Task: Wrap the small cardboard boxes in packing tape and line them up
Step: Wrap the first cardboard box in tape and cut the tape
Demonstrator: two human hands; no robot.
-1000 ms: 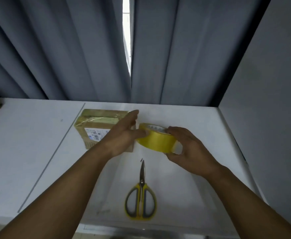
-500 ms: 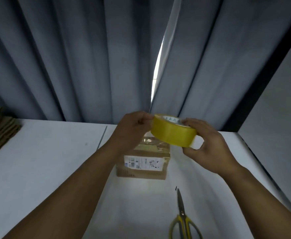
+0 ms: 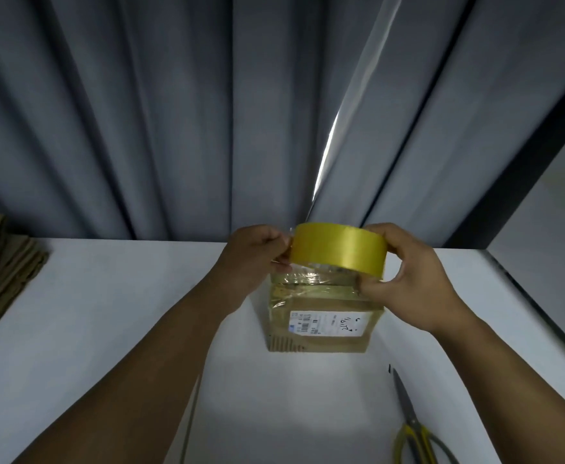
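I've raised the yellow round packing-tape roll (image 3: pixel 338 249) from just right of the small tape-wrapped cardboard box (image 3: pixel 321 316) to above its far edge. My left grip (image 3: pixel 251 259), fingers straighter before, now pinches the roll's left side.

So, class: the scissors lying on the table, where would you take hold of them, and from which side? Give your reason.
Probably by the handle loops, from above on the near side. The scissors lie flat, blades shut and pointing away from the person, loops nearest. The right hand is closest, but it holds the tape roll.
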